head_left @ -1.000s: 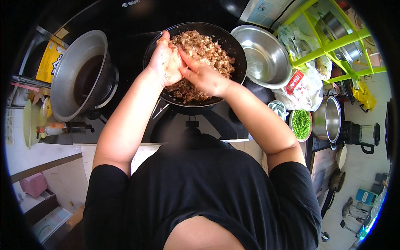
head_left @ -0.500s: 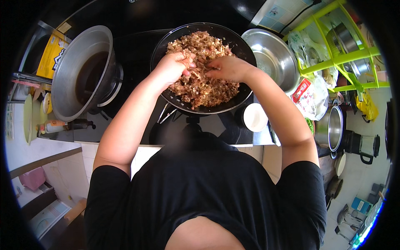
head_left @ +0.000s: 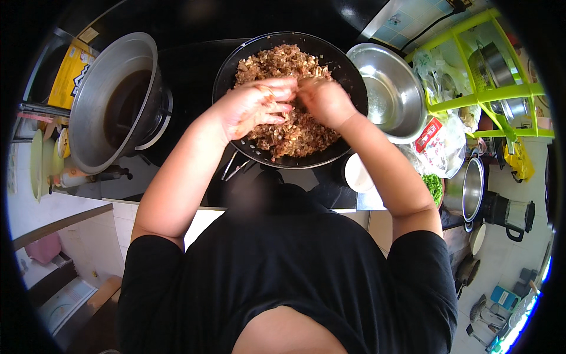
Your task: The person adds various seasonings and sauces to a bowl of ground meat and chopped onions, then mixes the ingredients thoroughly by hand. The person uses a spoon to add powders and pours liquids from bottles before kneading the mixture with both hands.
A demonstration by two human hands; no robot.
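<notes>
A black round pan (head_left: 236, 65) on the dark stove holds a heap of brown minced filling (head_left: 283, 65). My left hand (head_left: 256, 106) lies over the middle of the heap, fingers bent and smeared with filling, cupping some of it. My right hand (head_left: 324, 101) meets it from the right, fingers curled down into the same mass, knuckles up. The fingertips of both hands touch over the pan's centre.
A large steel pot (head_left: 103, 100) with dark liquid stands left of the pan. An empty steel bowl (head_left: 389, 88) sits right of it, beside a green wire rack (head_left: 489, 88) with bags. Chopped greens (head_left: 433, 186), a white cup (head_left: 358, 174) and a steel pot (head_left: 473, 189) are lower right.
Both hands have come down from the pan's far rim to its centre and drawn together. The view has shifted a little, so the pan sits lower and more central.
</notes>
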